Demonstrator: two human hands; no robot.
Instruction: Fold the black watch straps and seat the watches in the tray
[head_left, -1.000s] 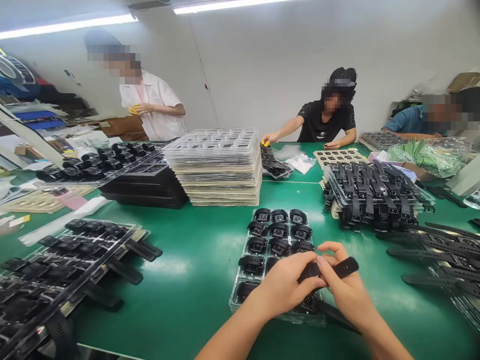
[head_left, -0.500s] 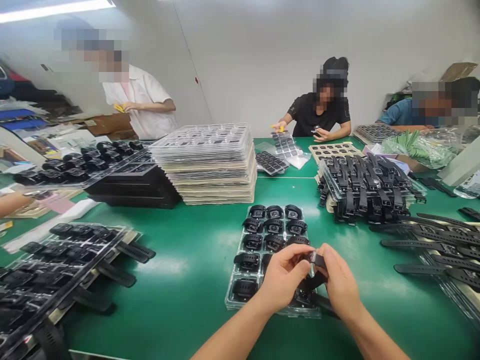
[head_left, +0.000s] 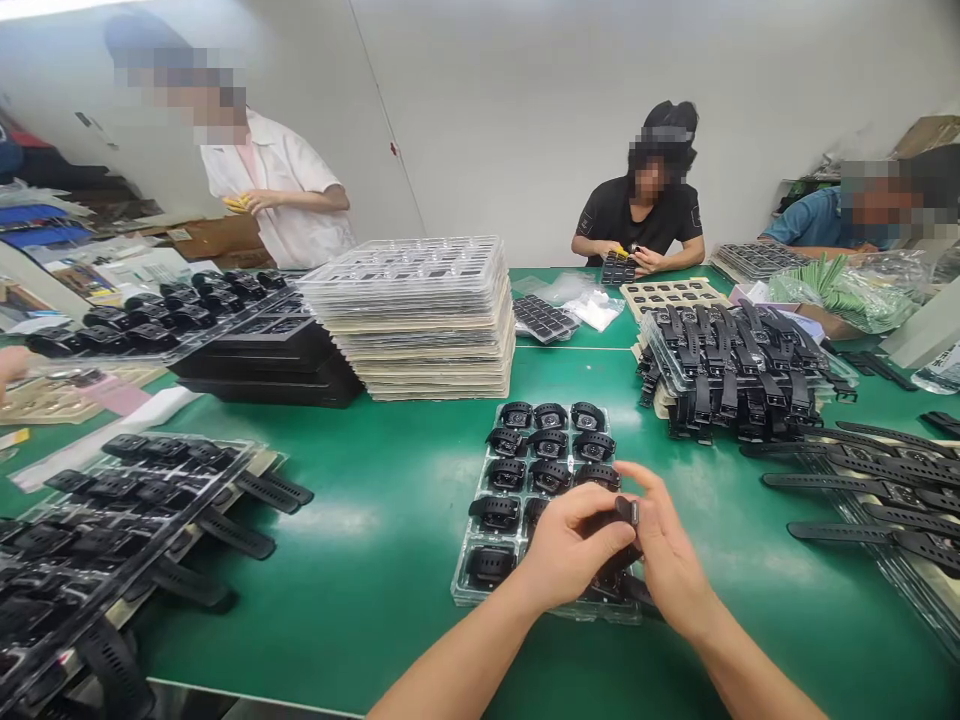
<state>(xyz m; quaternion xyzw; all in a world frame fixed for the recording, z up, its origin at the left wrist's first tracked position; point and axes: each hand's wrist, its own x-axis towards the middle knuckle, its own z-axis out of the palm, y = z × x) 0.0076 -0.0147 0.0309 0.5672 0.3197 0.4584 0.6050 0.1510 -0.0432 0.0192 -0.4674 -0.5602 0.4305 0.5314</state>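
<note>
Between my two hands, above the front right of a clear plastic tray [head_left: 460, 592], is a black smartwatch [head_left: 625, 512] with its strap bent round and the buckle end upward. My left hand [head_left: 571, 548] is closed on it, thumb and fingers pinching the band. My right hand [head_left: 669, 562] grips the same band near the buckle, its index finger raised and stretched out. Most of the watch is hidden by my fingers. In the tray, looped black watches [head_left: 550, 443] lie in compartments, and a loose strap end [head_left: 640, 590] sticks out under my right hand.
A tall tray stack [head_left: 420, 330] stands behind. Watch trays [head_left: 127, 520] lie left, with straps overhanging. Strap-laden trays [head_left: 731, 375] and open-strap watches [head_left: 877, 490] are at right. Co-workers sit or stand across the green table [head_left: 337, 500]; one in black [head_left: 637, 225] handles a dark tray.
My right hand has shifted slightly and its index finger has lifted away. The buckle end has turned more upright between my hands. The co-worker in black has drawn a dark tray closer.
</note>
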